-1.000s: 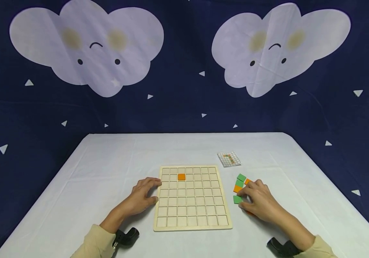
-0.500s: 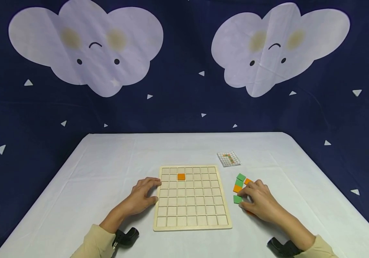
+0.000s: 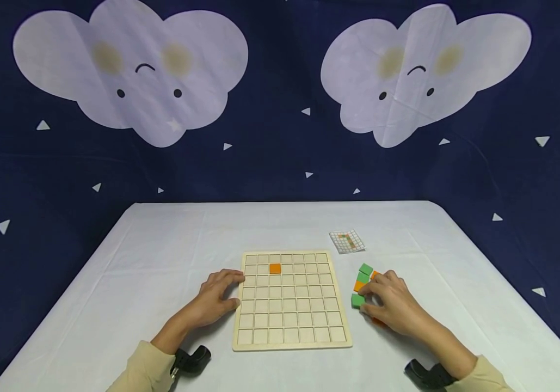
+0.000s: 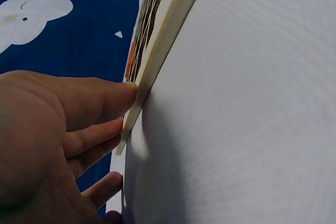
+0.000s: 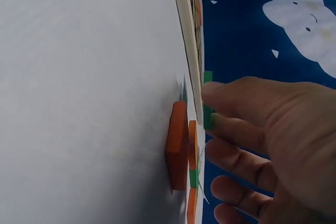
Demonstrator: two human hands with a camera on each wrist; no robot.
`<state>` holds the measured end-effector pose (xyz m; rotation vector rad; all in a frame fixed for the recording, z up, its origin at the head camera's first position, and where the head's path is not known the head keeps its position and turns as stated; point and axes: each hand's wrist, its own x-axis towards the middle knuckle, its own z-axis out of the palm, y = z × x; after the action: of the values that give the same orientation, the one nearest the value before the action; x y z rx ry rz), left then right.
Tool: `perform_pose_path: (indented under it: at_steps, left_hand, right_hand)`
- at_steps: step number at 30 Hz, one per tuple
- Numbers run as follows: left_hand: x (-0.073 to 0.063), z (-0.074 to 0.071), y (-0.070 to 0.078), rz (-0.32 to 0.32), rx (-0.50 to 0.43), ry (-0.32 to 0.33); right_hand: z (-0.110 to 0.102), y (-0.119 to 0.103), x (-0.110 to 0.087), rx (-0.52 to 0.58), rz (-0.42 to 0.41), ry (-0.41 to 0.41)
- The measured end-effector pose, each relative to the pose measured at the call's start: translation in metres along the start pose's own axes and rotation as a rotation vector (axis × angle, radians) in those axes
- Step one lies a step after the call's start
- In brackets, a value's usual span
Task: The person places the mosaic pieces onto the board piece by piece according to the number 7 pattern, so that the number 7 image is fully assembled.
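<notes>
My right hand [image 3: 392, 302] pinches a green square tile [image 3: 357, 301] between thumb and index finger. In the right wrist view the tile [image 5: 208, 100] stands up off the white cloth, partly covered by the thumb. Around this hand lie loose tiles: a green tile [image 3: 365, 269], another green tile [image 3: 363, 277], an orange tile [image 3: 360, 286] and others half hidden. The wooden grid board [image 3: 291, 346] lies left of them, with one orange tile [image 3: 275, 268] in its second row. The left hand [image 3: 213, 299] touches the board's left edge with extended fingers and thumb.
A small card [image 3: 347, 242] printed with a coloured grid pattern lies beyond the board's far right corner. White cloth [image 3: 186, 234] covers the table. A dark blue curtain [image 3: 280, 163] with clouds hangs behind.
My right hand has risen slightly from the cloth and shifted a little left with the green tile. The left hand and the board have stayed put.
</notes>
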<state>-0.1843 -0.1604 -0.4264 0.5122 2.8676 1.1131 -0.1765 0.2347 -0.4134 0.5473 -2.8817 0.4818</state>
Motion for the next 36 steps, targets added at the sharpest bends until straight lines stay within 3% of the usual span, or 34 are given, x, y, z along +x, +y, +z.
perform_pose_path:
  at_steps: [8, 36]
  left_hand:
    - [0.0, 0.0, 0.0, -0.004, 0.0, 0.0]
    - [0.001, 0.0, 0.0, 0.001, 0.003, 0.002]
  right_hand:
    - [-0.002, -0.004, 0.007, 0.006, -0.066, 0.048]
    - [-0.006, -0.029, 0.031, 0.057, -0.177, 0.115]
